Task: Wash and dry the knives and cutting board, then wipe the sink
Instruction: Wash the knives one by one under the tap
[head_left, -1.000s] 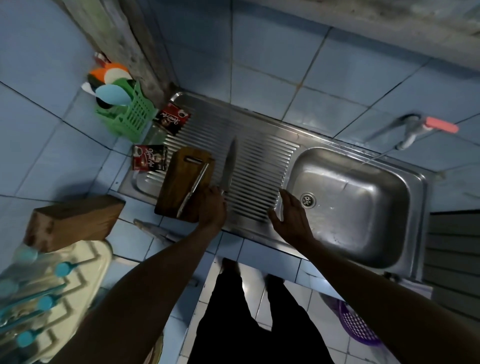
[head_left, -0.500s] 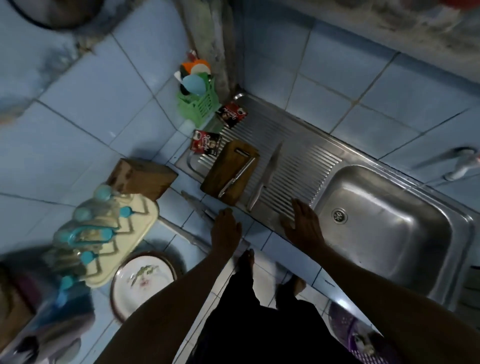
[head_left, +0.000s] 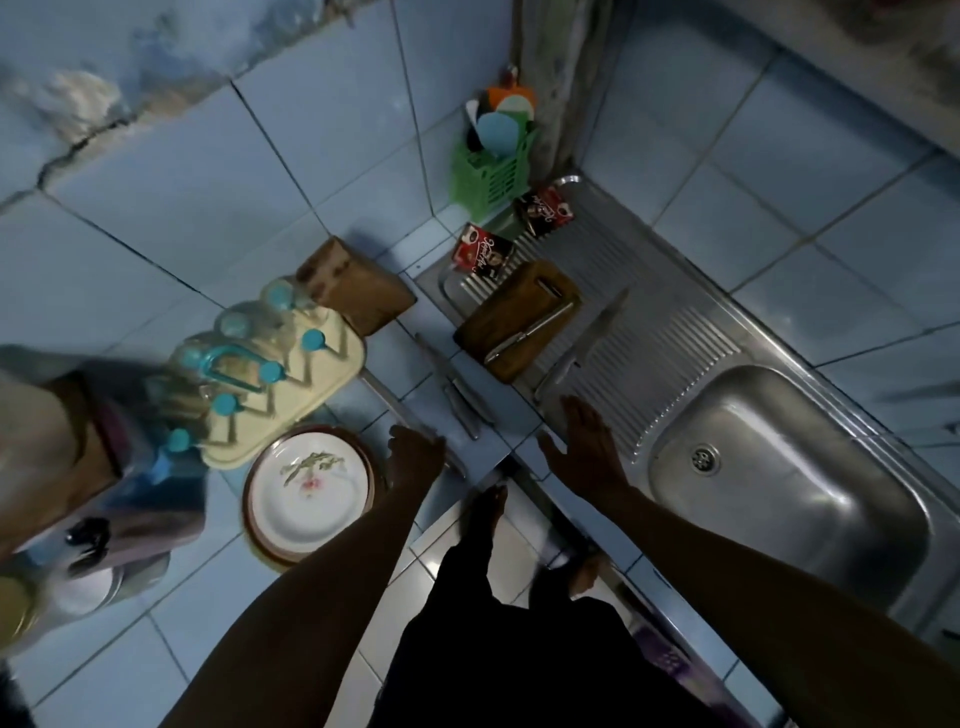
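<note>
The left hand (head_left: 413, 457) reaches a long knife (head_left: 400, 410) on the tiled counter (grip unclear); the right hand (head_left: 589, 449) hovers flat, fingers spread, near the sink (head_left: 831, 519).

Dim light, pale blue wall tiles (head_left: 727, 171), cracked plaster (head_left: 78, 104) above, blue-tiled counter (head_left: 104, 665), tiled floor (head_left: 431, 540)

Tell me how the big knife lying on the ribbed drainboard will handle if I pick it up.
The big knife looks stiff, likely rigid. Its all-metal handle may be slippery if wet. Lying flat across the drainboard ridges, it should slide rather than roll.
</note>
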